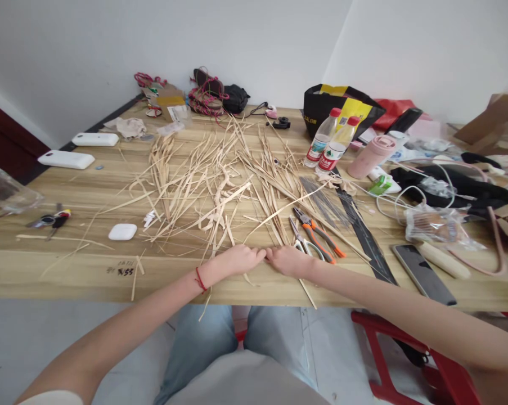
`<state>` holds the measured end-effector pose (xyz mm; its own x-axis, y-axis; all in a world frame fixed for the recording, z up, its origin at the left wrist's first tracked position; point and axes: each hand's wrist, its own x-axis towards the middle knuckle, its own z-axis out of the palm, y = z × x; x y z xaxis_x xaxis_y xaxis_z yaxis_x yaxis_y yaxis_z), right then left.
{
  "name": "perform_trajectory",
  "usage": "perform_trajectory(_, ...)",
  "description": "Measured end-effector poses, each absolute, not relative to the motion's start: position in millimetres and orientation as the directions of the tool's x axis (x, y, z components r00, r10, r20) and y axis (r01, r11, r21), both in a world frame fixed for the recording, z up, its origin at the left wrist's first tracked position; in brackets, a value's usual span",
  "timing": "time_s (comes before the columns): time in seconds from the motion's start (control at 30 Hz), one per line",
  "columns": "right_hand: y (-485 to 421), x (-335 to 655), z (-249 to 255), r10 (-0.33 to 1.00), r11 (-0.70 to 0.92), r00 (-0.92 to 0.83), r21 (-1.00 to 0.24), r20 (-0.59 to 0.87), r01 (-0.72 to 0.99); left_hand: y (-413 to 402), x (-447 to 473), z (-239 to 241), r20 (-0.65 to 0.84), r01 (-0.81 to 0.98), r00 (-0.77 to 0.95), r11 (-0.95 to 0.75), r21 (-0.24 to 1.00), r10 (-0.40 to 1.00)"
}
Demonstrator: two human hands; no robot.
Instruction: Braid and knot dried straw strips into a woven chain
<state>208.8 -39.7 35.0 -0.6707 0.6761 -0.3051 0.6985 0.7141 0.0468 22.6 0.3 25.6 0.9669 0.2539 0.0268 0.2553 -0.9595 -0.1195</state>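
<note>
Both hands meet low in the centre of the frame, just above the near edge of the wooden surface [80, 278]. The left hand [241, 260], with a red cord [200, 279] around its wrist, has its fingers curled in tightly; the right hand [286, 260] is clenched likewise, and the two come together at the thumb side. Whatever may be pinched between them is too small to tell. Pale dried strips [163, 163] spread in a loose, criss-crossing heap across the middle of the frame, beyond the hands, and a few stray ends poke out near the wrists. Within the heap, at the centre, lies a twisted piece [220, 194] of the same pale colour.

Just beside the right hand, on its upper right, lie scissors [296, 229] with pale handles, and next to them pliers [310, 225] with orange and black grips. A white case [122, 232] rests left of centre, with keys [53, 219] farther toward the left edge. At the upper right stand two bottles with red caps [319, 145], near a pink cup [371, 157]; a phone [423, 274] lies face up at the lower right
</note>
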Motion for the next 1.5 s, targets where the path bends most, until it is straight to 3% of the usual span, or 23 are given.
perform_trajectory(0.43, -37, 211, 37, 0.642, 0.746, -0.691, 0.064, -0.331, 0.663, 2, 24, 31, 0.014, 0.211, 0.977, -0.969, -0.126, 0.211)
perform_trajectory(0.77, -35, 209, 38, 0.640, 0.734, -0.685, 0.011, -0.347, 0.680, 1, 24, 27, -0.005, 0.244, 0.969, -0.964, -0.103, 0.246)
perform_trajectory(0.97, -48, 217, 48, 0.757, 0.551, -0.595, -0.226, -0.269, 0.803, -2, 18, 47, 0.045, 0.307, 0.951, -0.951, -0.028, 0.306)
perform_trajectory(1.13, -66, 230, 67, 0.852, 0.403, -0.505, -0.445, -0.136, 0.800, 11, -5, 76, 0.100, 0.379, 0.920, -0.925, 0.015, 0.379)
perform_trajectory(1.27, -76, 230, 77, 0.887, 0.371, -0.457, -0.489, -0.066, 0.790, 13, -16, 87, 0.118, 0.401, 0.908, -0.915, 0.042, 0.403)
perform_trajectory(1.4, -82, 221, 78, 0.924, 0.309, -0.381, -0.555, -0.016, 0.772, 5, -16, 90, 0.166, 0.421, 0.894, -0.907, 0.004, 0.416)
perform_trajectory(1.5, -86, 217, 74, 0.953, 0.188, -0.301, -0.753, -0.015, 0.631, -1, -18, 89, 0.218, 0.412, 0.895, -0.909, -0.068, 0.389)
